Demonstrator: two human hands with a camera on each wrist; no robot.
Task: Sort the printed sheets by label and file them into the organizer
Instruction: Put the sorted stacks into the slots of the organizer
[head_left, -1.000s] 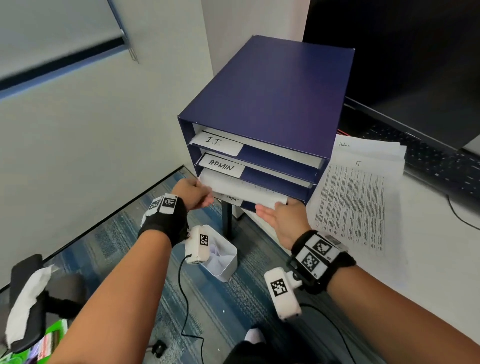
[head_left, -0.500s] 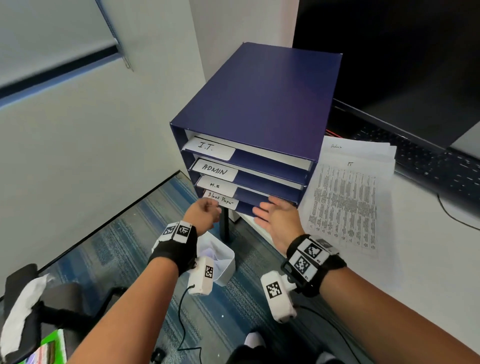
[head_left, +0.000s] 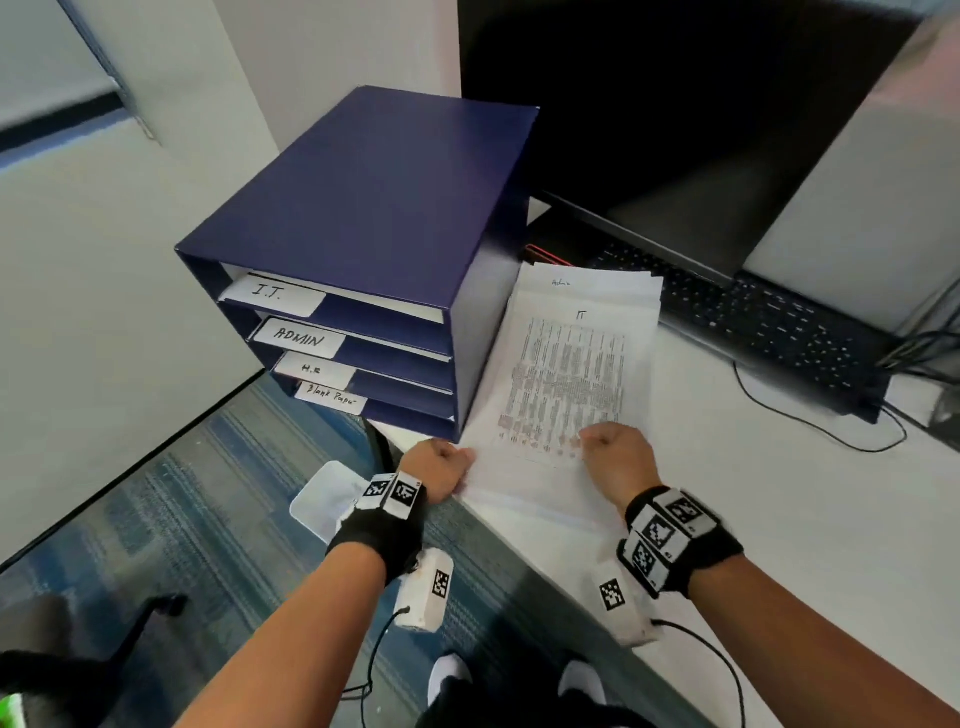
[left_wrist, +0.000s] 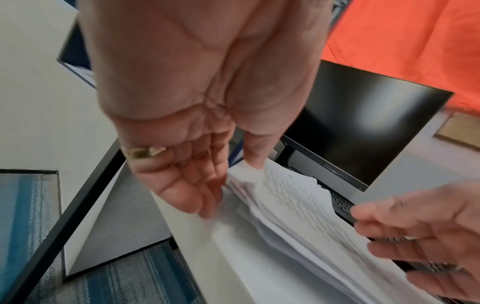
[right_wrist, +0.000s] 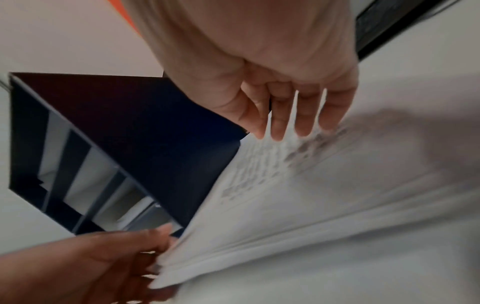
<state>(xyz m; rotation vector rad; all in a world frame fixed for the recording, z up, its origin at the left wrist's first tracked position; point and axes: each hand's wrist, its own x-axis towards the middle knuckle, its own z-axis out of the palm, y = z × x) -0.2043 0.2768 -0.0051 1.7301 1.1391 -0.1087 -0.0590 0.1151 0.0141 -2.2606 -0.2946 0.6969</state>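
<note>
Head view. Organizer (head_left: 374, 208): dark blue, four stacked shelves open toward the camera, standing on the near left corner of the white desk (head_left: 779, 519). Shelf tabs, top to bottom: "I.T." (head_left: 275, 293), "ADMIN" (head_left: 300, 338), "H.R" (head_left: 314, 370), "Blank Paper" (head_left: 332, 399). White paper edges show in the top three shelves; contents of the bottom shelf cannot be made out. Stack of printed sheets (head_left: 566, 374): flat on the desk, touching the organizer's right side; top sheet is headed "IT" over columns of text, and a sheet beneath it, showing at the far end, reads "Admin". Left hand (head_left: 439, 465): at the stack's near left corner, at the desk edge. Right hand (head_left: 618, 452): on the stack's near edge, knuckles up, fingers hidden. Keyboard (head_left: 753, 322) and dark monitor (head_left: 675, 104) behind the stack. White bin (head_left: 319, 501) on the carpet below the desk.

Left wrist view. Left hand (left_wrist: 187, 154): thumb on top of the stack's (left_wrist: 298, 209) corner, fingers relaxed just beside the fanned, lifted edges; a ring on one finger. Whether the thumb and fingers actually pinch the corner cannot be told. Right hand (left_wrist: 428, 236) enters at the right, fingers spread. Only this view shows the lifted sheet edges.

Right wrist view (blurred). Right hand (right_wrist: 272, 92): fingers nearly straight, tips pressing down on the top sheet (right_wrist: 311, 185), nothing clasped. Left hand's fingers (right_wrist: 145, 246) lie against the stack's corner. Organizer (right_wrist: 130, 133) to the left, pale sheets visible inside its shelves.
</note>
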